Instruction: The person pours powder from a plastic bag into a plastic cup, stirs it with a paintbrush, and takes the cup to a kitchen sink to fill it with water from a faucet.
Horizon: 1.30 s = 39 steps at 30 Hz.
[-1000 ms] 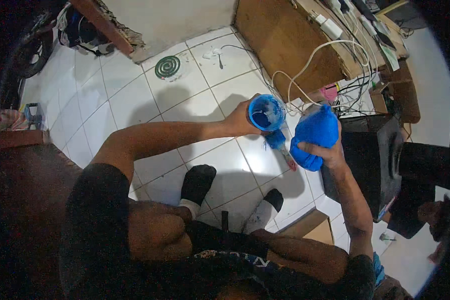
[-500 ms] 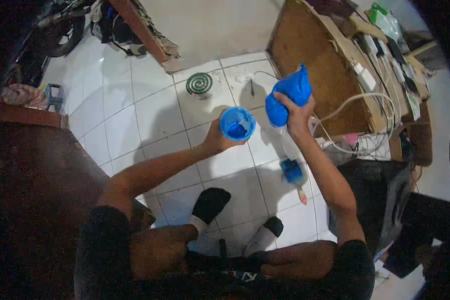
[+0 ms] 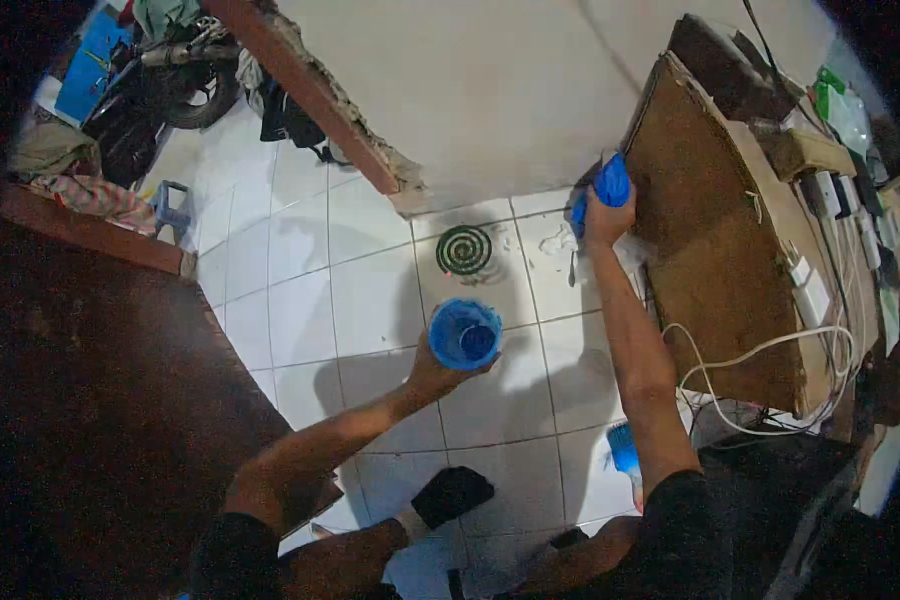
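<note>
Blue plastic in both hands: the left hand [image 3: 432, 372] grips a round cup [image 3: 464, 334] from below, mouth up, over the white tiled floor [image 3: 300, 300]. The right hand [image 3: 604, 218], beside the cup a second ago, now reaches far right, fingers closed around a glossy, soft-looking pouch [image 3: 608, 184] against the rough brown board [image 3: 720, 240]. A green coil [image 3: 464, 249] lies between.

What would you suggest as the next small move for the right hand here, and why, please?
Probably lower the blue soft bag-like object onto the white tiled floor beside the brown wooden board. The right hand holds it stretched far out, while the left hand holds the round blue plastic container close in.
</note>
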Each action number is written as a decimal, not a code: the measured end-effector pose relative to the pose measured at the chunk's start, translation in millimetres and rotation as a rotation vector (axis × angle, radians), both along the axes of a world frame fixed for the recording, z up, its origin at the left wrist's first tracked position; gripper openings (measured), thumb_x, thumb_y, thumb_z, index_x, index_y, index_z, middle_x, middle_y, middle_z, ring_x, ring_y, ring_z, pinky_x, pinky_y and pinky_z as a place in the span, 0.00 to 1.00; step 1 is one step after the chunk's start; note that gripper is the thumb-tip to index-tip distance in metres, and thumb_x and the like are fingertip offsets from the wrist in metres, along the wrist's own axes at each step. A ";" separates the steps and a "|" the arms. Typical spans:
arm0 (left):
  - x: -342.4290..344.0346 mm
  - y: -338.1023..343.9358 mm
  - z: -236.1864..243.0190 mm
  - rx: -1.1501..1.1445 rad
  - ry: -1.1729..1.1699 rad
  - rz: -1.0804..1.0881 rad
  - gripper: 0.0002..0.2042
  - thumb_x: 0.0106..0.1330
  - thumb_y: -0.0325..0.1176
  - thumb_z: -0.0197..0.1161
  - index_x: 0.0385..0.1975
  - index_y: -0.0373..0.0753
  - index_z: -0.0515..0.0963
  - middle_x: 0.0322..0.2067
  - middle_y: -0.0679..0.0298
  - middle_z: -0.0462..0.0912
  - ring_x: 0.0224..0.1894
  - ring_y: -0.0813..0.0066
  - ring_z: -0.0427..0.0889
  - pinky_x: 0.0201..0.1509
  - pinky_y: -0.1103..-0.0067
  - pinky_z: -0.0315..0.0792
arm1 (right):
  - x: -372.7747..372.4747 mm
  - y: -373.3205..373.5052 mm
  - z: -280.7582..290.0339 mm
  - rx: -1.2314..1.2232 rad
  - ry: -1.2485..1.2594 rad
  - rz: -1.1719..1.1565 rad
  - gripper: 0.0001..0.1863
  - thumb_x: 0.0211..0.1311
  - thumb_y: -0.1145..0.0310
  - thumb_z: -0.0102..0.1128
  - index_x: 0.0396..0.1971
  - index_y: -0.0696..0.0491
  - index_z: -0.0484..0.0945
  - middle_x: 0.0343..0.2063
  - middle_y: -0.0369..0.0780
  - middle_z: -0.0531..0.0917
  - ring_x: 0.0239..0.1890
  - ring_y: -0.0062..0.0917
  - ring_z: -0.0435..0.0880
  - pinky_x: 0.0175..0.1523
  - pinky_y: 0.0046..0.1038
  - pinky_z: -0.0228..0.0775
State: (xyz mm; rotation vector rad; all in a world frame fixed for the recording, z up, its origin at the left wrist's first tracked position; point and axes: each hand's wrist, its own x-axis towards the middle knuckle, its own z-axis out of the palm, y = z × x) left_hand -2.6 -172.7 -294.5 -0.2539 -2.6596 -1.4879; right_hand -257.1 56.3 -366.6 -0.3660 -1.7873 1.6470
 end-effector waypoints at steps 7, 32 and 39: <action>8.9 10.0 8.3 0.233 -0.168 -0.026 0.28 0.46 0.37 0.76 0.48 0.38 0.72 0.47 0.59 0.76 0.50 0.65 0.75 0.58 0.71 0.67 | -9.3 2.3 -19.9 0.088 -0.137 -0.166 0.27 0.39 0.67 0.71 0.44 0.56 0.75 0.39 0.45 0.82 0.42 0.35 0.81 0.51 0.33 0.70; 29.6 52.0 29.0 0.243 -0.131 -0.152 0.30 0.45 0.35 0.77 0.48 0.38 0.69 0.44 0.61 0.79 0.47 0.75 0.77 0.53 0.74 0.71 | 79.8 16.8 7.7 0.424 -0.338 0.073 0.31 0.42 0.60 0.68 0.47 0.57 0.67 0.47 0.51 0.71 0.52 0.45 0.69 0.56 0.43 0.61; 26.3 51.1 17.1 0.057 -0.253 -0.277 0.27 0.47 0.41 0.75 0.46 0.39 0.74 0.45 0.60 0.79 0.47 0.70 0.77 0.55 0.71 0.70 | 156.3 24.2 62.8 0.491 -0.120 0.302 0.31 0.43 0.68 0.65 0.50 0.60 0.64 0.46 0.53 0.70 0.53 0.44 0.68 0.59 0.38 0.58</action>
